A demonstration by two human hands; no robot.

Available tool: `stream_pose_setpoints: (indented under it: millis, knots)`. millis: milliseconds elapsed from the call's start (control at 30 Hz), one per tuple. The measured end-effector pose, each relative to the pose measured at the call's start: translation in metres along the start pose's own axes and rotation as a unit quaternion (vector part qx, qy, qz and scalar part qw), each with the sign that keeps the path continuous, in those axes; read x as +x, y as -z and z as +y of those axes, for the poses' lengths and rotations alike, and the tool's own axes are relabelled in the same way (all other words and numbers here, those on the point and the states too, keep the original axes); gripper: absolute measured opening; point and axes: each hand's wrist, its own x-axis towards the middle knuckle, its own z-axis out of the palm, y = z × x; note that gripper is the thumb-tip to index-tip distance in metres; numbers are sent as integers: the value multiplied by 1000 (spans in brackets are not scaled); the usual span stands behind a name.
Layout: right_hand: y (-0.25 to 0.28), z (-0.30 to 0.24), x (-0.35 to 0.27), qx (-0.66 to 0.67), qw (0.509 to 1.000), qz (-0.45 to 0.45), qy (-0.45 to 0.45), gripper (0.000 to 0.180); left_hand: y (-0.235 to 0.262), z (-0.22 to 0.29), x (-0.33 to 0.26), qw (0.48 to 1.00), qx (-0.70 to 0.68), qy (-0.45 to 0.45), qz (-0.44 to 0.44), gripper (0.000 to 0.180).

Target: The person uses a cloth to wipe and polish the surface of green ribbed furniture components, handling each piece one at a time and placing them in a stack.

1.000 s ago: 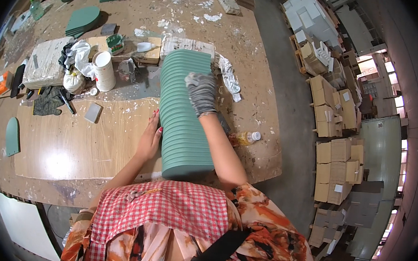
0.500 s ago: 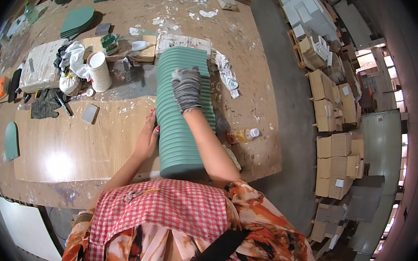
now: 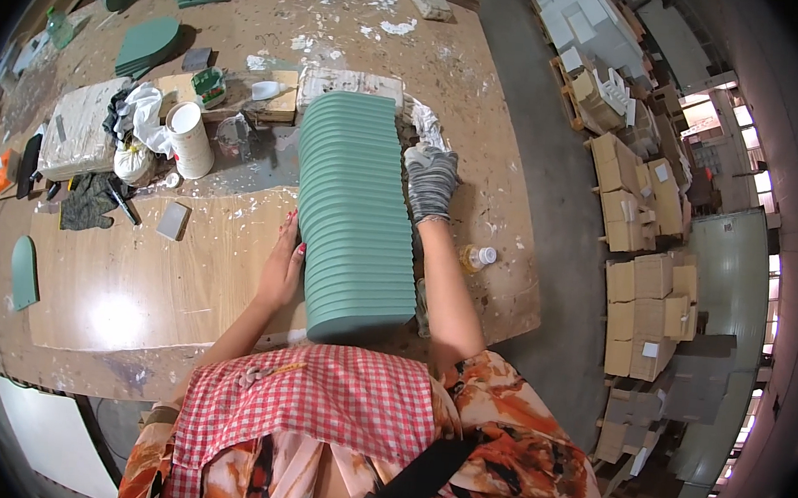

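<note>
A long row of green boards with rounded tops [image 3: 354, 217], packed face to face, runs away from me across the worktable [image 3: 487, 114]. My bare left hand [image 3: 282, 262] lies along its left side, fingers stretched out and touching the boards. To the right of the row, my right hand [image 3: 431, 181], in a grey striped knit glove, is closed over the near end of a crumpled white rag [image 3: 426, 123]. The glove hides that end of the rag. A whitish block [image 3: 352, 84] stands at the row's far end.
Beside my right forearm lies a bottle of yellowish liquid [image 3: 478, 258]. Left of the row are a stack of white cups [image 3: 190, 141], a dark glove [image 3: 94, 203] and a small grey block [image 3: 173, 221]. More green boards [image 3: 146, 45] are stacked farther back.
My right hand has left the top of the green row and moved right, onto the white rag. My left hand stays against the row's left side.
</note>
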Motion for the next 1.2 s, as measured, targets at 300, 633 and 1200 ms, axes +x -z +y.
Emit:
stream_pose_setpoints:
  millis: [300, 633, 1200]
  knots:
    - [-21, -12, -10, -82, 992, 14, 97, 21, -3, 3, 2, 1000, -17, 2, -2, 56]
    - [-73, -76, -36, -216, 940, -44, 260, 19, -5, -4, 2, 1000, 8, 1, -7, 58]
    - [-143, -109, -66, -488, 795, -279, 231, 33, -7, -2, -1, 1000, 3, -1, -6, 56]
